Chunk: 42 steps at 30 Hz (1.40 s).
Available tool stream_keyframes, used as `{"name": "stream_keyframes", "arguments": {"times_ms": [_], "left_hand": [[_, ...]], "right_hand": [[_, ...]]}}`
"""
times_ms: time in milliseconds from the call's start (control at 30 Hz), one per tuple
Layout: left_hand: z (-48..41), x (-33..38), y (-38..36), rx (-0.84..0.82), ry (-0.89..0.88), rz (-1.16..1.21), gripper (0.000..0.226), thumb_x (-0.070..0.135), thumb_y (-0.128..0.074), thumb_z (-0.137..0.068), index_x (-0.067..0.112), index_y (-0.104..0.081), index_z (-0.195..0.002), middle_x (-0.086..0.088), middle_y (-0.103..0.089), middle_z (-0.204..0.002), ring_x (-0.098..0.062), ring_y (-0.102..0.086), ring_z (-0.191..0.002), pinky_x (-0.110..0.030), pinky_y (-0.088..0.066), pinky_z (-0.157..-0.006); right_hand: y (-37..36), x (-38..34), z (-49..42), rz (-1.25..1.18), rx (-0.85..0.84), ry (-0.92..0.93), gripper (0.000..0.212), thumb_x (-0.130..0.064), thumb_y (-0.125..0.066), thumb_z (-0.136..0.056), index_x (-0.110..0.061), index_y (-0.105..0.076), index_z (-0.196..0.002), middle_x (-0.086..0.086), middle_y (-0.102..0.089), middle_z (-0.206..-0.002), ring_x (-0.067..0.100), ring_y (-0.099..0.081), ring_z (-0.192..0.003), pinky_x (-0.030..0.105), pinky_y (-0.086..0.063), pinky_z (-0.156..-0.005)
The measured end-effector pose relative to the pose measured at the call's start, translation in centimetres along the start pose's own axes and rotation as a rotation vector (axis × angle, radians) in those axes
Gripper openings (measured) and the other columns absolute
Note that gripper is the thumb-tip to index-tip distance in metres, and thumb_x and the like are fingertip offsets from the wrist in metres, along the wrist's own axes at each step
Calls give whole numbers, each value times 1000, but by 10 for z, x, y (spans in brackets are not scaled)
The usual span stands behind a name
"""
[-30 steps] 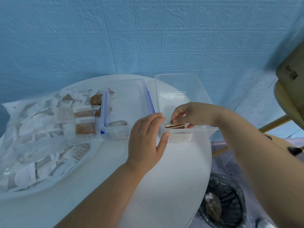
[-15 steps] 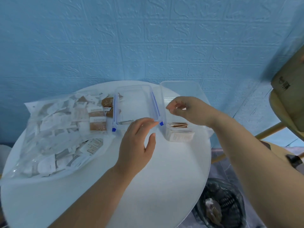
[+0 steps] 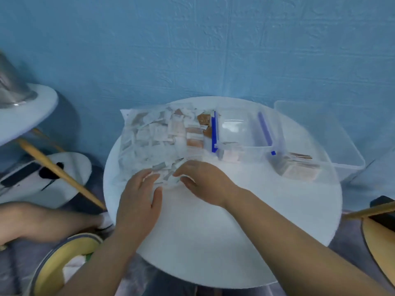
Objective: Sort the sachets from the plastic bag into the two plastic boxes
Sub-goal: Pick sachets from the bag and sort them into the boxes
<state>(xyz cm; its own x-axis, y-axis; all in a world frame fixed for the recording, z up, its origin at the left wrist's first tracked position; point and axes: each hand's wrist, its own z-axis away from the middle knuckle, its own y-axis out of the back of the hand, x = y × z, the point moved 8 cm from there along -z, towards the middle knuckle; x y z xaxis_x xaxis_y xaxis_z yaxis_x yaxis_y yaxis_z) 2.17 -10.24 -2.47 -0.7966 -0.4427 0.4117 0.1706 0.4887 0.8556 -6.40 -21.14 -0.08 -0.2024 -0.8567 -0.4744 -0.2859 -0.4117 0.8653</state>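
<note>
your left hand (image 3: pixel 139 195) lies flat on the bag (image 3: pixel 147 135), fingers straight. your right hand (image 3: pixel 203 182) curls at its mouth, grip too blurred to tell. sachets (image 3: pixel 159 166) sit loose there, so a hasty pull could spill several. the clipped box (image 3: pixel 241 144) is just beside the bag and the far box (image 3: pixel 342 146) beyond, with nothing between.

Bare left hand (image 3: pixel 139 195); bare right hand (image 3: pixel 205 182); forearms (image 3: pixel 277 227) bare to the frame's edge
</note>
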Motion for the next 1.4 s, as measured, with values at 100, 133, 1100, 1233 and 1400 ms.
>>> {"name": "stream_keyframes", "arguments": {"times_ms": [100, 133, 1100, 1233, 1400], "left_hand": [[-4, -14, -9, -153, 49, -89, 54, 36, -32, -94, 6, -39, -138, -12, -32, -148, -29, -29, -135, -37, -22, -111], [-3, -15, -13, -198, 51, -128, 63, 44, -22, -90, 10, -32, -143, -10, -24, -152, -27, -22, -139, -35, -19, -112], [-37, -9, -13, -165, -51, 9, 53, 35, -51, -92, 19, -37, -141, 3, -39, -144, -17, -32, -131, -23, -19, -106], [-43, -12, -15, -236, 20, 75, 54, 36, -64, -84, 25, -46, -135, 4, -45, -130, -17, -37, -120, -23, -29, -97], [-48, -12, -8, -242, 57, 200, 27, 24, -72, -78, 26, -62, -103, 6, -50, -104, -11, -49, -96, -15, -35, -74]], "right_hand": [[-15, 14, -6, 128, 8, -143, 36, -23, -40, -98, -18, -50, -131, 4, -47, -138, 21, -43, -125, 32, -38, -100], [-16, 20, -7, 176, 9, -192, 38, -27, -37, -99, -18, -46, -135, 4, -44, -140, 22, -41, -127, 32, -37, -100], [-1, 44, -3, -427, 108, -395, 12, -22, -61, -88, -21, -66, -99, -9, -67, -91, -1, -56, -70, 11, -41, -62], [5, 51, 5, -666, 216, -459, 11, -16, -61, -88, -25, -66, -85, -11, -70, -80, -4, -59, -63, 11, -46, -60], [6, 49, 5, -716, 211, -440, 13, -17, -58, -90, -27, -65, -90, -9, -71, -88, -2, -63, -71, 11, -47, -64]]}}
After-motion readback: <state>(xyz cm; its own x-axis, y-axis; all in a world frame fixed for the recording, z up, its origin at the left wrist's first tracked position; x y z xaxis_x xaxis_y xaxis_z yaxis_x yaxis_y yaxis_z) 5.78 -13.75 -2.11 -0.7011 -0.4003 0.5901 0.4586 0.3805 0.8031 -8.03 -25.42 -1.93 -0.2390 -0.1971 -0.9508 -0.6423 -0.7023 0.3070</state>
